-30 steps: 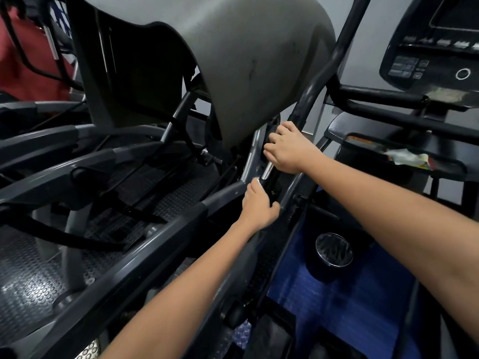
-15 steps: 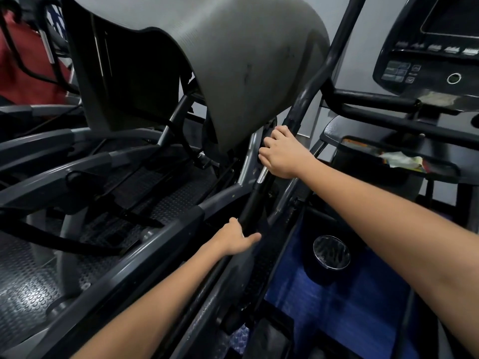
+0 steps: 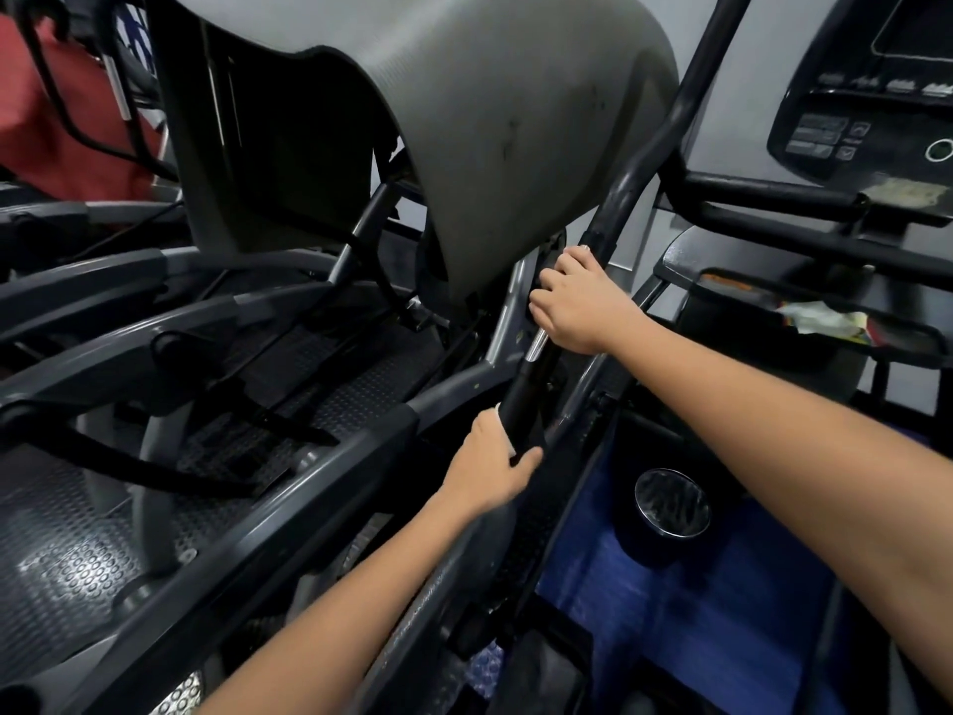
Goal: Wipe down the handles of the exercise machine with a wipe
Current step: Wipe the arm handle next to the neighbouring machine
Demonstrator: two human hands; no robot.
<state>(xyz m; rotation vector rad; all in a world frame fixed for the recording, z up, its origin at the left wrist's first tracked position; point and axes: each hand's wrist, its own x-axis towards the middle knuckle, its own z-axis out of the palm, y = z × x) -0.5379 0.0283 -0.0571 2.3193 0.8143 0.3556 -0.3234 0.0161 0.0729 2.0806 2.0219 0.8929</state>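
Your left hand (image 3: pixel 490 464) has slid back up the black handle (image 3: pixel 521 405), gripping it over what may be a wipe, while your right hand (image 3: pixel 577 301) grips higher.

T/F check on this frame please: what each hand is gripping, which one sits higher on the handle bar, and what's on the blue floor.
1. Both hands grip the same black handle bar. True.
2. The left hand sits higher on the bar than the right hand. False: the left is lower, the right is higher, at the chrome section.
3. The right hand hangs free of the bar. False: its fingers curl round it.
4. A round, shiny-topped black container stands on the blue floor. True.
5. A sliver of white shows under the left hand's fingers. True; probably the wipe.
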